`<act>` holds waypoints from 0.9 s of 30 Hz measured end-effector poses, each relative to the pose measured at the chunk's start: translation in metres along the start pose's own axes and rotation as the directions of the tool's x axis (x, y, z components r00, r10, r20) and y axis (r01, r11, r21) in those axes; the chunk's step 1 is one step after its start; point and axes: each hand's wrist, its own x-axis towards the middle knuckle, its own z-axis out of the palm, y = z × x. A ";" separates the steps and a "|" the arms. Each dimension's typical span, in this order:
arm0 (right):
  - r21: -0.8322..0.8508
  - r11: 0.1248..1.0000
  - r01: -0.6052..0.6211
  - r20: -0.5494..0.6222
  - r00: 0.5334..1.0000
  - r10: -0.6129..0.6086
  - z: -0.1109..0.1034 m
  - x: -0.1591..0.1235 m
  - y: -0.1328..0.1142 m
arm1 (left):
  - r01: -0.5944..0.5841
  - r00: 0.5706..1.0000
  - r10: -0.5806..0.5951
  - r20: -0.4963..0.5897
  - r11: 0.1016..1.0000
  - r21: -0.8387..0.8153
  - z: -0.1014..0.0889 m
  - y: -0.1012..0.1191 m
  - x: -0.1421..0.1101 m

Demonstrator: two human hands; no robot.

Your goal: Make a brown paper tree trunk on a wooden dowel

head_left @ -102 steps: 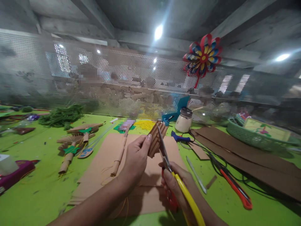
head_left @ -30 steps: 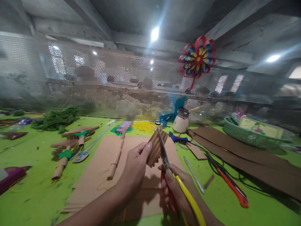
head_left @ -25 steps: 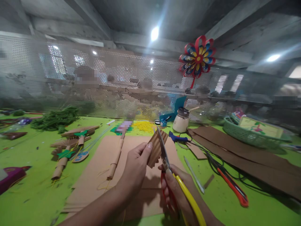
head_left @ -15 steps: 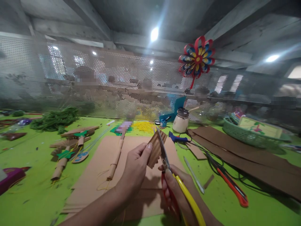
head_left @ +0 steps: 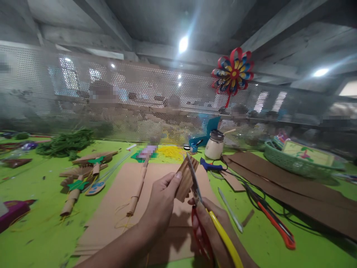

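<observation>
A small piece of corrugated cardboard [head_left: 184, 183] is pinched between the thumb and fingers of my left hand [head_left: 163, 197]. Its lower edge looks scalloped. My right hand [head_left: 213, 219] is closed round the handles of scissors [head_left: 196, 182], one handle yellow and one red. The scissor blades lie along the right part of the cardboard piece, pointing up and away. Both hands are above a stack of brown cardboard sheets [head_left: 106, 208]. On that stack, left of my left hand, lies a rolled cardboard stick figure [head_left: 136, 197] with yellow string.
Cardboard figures with green stars [head_left: 78, 185] and green yarn [head_left: 67, 143] lie left. On the right are a blue glue gun [head_left: 212, 165], a red cutter [head_left: 276, 225], a pen [head_left: 230, 209], dark cardboard strips [head_left: 279, 182] and a green basket [head_left: 292, 160]. A jar [head_left: 214, 145] stands behind.
The view has shifted slightly. The cardboard piece is tilted a little differently, and the scissor blades appear closer together along it. Both hands keep their hold.
</observation>
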 end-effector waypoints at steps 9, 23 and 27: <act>0.026 0.999 -0.038 -0.010 0.999 0.038 0.004 -0.001 0.000 | 0.009 0.999 -0.006 0.031 0.995 -0.096 0.003 0.002 -0.002; 0.054 0.999 0.004 -0.038 0.999 -0.002 0.007 -0.006 -0.012 | 0.040 0.999 -0.037 0.030 0.993 -0.114 0.005 0.006 -0.004; 0.030 1.000 0.004 -0.031 1.000 -0.003 0.005 -0.006 -0.010 | 0.040 0.999 -0.036 0.033 0.992 -0.119 0.005 0.002 -0.003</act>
